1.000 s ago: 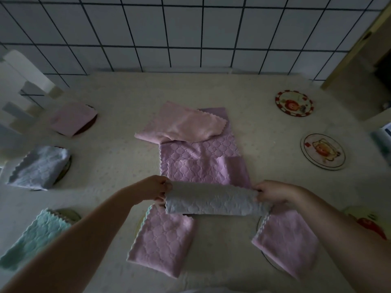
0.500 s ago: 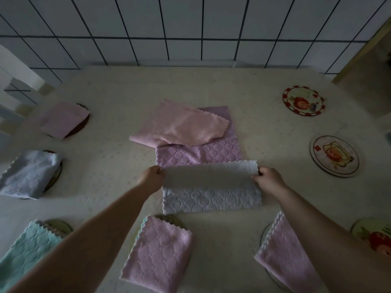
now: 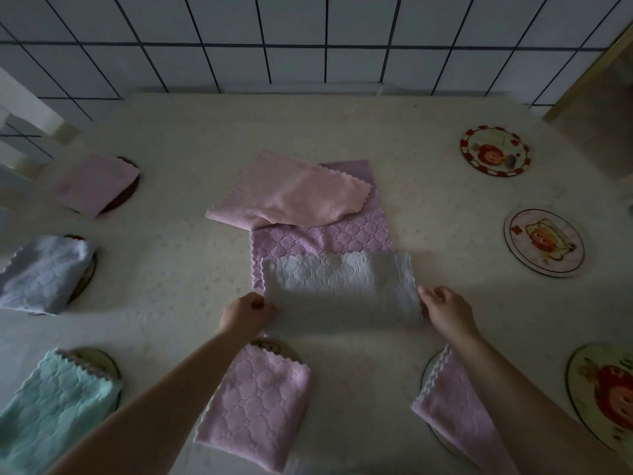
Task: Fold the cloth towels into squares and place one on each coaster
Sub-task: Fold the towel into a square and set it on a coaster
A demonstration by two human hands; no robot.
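A: Two hands hold the white quilted cloth towel (image 3: 340, 289) at the near middle of the table (image 3: 178, 207). The left hand (image 3: 247, 315) pinches its near-left corner and the right hand (image 3: 445, 311) its near-right one, each grip closed on fabric.

B: Which step, would you say?

A: It looks like the first fold, made into a long band. Next it needs halving sideways into a square, edges kept level.

B: And beyond it?

A: Its far edge overlaps a lilac quilted towel (image 3: 329, 234), with a loose pink towel (image 3: 291, 197) on top of that.

B: The coasters?

A: Five seem covered: folded pink (image 3: 96, 183), grey-blue (image 3: 44, 272) and mint towels (image 3: 51, 406) at left, two lilac ones (image 3: 257, 406) (image 3: 455, 413) near. Three round picture coasters (image 3: 495, 150) (image 3: 544, 241) (image 3: 603, 389) at right lie bare.
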